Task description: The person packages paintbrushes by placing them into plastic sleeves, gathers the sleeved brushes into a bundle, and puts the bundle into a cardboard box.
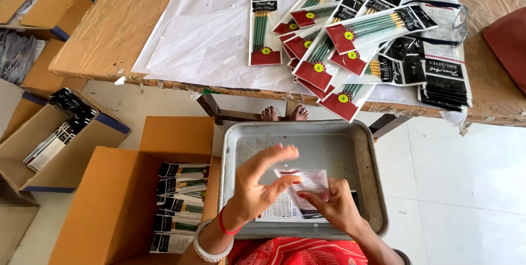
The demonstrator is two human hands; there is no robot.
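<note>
My left hand [257,185] and my right hand [331,205] are raised over a grey metal tray [359,150] on my lap. Between them they hold a small clear plastic packet with a red-and-white card [308,180]. The left hand's fingers are spread, its thumb and forefinger pinching the packet's left edge. My right hand grips the packet from below and to the right. More flat packets [279,210] lie in the tray under my hands.
A paper-covered table [109,29] ahead holds a pile of packaged green paintbrushes [339,40] and a single pack [264,28]. Open cardboard boxes [109,199] at left hold stacked brush packs [181,199]. Another person's feet [284,113] show under the table.
</note>
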